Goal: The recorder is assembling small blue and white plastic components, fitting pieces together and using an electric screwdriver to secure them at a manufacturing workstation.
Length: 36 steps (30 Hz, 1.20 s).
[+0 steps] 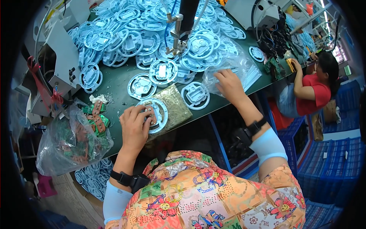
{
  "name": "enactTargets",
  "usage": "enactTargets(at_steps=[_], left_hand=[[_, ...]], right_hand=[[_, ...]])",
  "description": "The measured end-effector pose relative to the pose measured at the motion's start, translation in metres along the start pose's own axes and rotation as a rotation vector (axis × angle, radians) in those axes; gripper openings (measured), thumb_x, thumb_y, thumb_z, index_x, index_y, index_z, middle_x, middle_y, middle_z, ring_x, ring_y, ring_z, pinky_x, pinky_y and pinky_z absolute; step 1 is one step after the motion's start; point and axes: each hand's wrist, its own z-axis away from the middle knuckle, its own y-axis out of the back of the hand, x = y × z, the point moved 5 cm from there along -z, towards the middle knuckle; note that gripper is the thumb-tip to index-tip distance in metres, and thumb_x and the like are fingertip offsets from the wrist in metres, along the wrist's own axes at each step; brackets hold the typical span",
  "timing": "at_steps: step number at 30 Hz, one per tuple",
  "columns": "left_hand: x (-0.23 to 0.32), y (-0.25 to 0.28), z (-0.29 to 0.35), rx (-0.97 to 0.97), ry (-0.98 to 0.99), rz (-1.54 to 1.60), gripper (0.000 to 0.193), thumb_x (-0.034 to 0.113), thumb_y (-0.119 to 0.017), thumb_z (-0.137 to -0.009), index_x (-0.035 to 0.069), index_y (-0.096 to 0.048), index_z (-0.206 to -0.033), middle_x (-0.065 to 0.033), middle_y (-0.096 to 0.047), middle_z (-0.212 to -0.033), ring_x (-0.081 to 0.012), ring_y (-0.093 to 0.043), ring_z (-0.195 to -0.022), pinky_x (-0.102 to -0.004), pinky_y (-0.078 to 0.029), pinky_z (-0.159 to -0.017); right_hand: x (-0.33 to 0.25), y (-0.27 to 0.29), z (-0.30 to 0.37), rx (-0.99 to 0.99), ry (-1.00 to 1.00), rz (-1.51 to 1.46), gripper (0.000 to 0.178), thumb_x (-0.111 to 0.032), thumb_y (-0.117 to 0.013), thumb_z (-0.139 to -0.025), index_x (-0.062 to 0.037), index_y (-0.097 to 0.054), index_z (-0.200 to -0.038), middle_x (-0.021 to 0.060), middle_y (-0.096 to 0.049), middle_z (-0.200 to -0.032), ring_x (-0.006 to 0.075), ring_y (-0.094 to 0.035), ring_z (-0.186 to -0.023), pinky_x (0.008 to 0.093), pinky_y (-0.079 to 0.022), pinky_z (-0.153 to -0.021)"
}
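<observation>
My left hand [135,124] is closed on a small brown circuit board [151,115], pressing it against the back of a light blue toy steering wheel [163,113]. That wheel rests on a block wrapped in yellowish film [176,105] at the table's near edge. Over to the right, my right hand [230,84] has its fingers bent together at a clear plastic bag [217,78]; what lies between the fingertips is hidden. Thin light blue strips [251,76] lie in and beside the bag. Another toy wheel [195,95] lies between my hands, and two more [164,71] sit just beyond the block.
A large heap of light blue wheels [129,42] covers the far side of the green table [118,82]. Above it hangs a dark machine column [187,19] with metal fittings. A bag of circuit boards [82,137] is at left. A co-worker in red [318,89] sits at right.
</observation>
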Motion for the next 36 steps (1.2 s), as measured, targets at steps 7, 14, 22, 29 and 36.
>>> enactTargets(at_steps=[7,14,22,29,36], left_hand=[[0.000,-0.003,0.002,0.001,-0.002,-0.028,0.026,0.008,-0.072,-0.080,0.010,-0.067,-0.105,-0.0056,-0.062,-0.117,-0.0302,-0.054,-0.112,-0.0438,-0.037,-0.095],[-0.002,-0.002,0.003,0.000,-0.001,-0.033,0.026,0.009,-0.073,-0.080,0.011,-0.067,-0.105,-0.0052,-0.062,-0.118,-0.0297,-0.054,-0.113,-0.0441,-0.036,-0.096],[0.001,0.000,0.001,0.024,-0.007,-0.023,0.024,0.006,-0.070,-0.080,0.009,-0.067,-0.104,-0.0067,-0.063,-0.115,-0.0306,-0.055,-0.112,-0.0433,-0.037,-0.094],[0.000,-0.002,0.003,0.025,0.002,-0.032,0.025,0.010,-0.072,-0.080,0.012,-0.068,-0.104,-0.0042,-0.063,-0.118,-0.0282,-0.055,-0.112,-0.0433,-0.036,-0.096],[-0.002,-0.002,0.003,0.024,0.007,-0.043,0.025,0.010,-0.073,-0.080,0.012,-0.068,-0.104,-0.0041,-0.063,-0.118,-0.0280,-0.056,-0.112,-0.0433,-0.036,-0.095]], right_hand=[[0.048,-0.037,0.012,0.154,-0.238,-0.233,0.023,-0.005,-0.065,-0.080,-0.0043,-0.062,-0.102,0.0137,-0.063,-0.099,0.0348,-0.060,-0.099,0.0456,-0.049,-0.084],[0.083,-0.031,0.004,-0.426,-0.421,0.264,0.017,-0.005,-0.051,-0.087,-0.0031,-0.061,-0.100,0.0189,-0.069,-0.101,0.0385,-0.067,-0.094,0.0496,-0.053,-0.081],[0.077,-0.023,-0.006,-0.738,-0.410,0.249,0.057,-0.003,-0.060,-0.080,-0.0039,-0.046,-0.134,0.0215,-0.069,-0.104,0.0396,-0.068,-0.095,0.0505,-0.053,-0.081],[0.074,-0.019,0.002,-0.340,-0.399,0.245,0.048,-0.010,-0.070,-0.077,-0.0036,-0.051,-0.120,0.0212,-0.065,-0.100,0.0389,-0.067,-0.086,0.0483,-0.054,-0.072],[0.051,-0.019,0.006,-0.312,-0.128,0.156,0.013,-0.007,-0.059,-0.084,-0.0051,-0.058,-0.097,0.0150,-0.062,-0.095,0.0390,-0.067,-0.077,0.0493,-0.054,-0.066]])
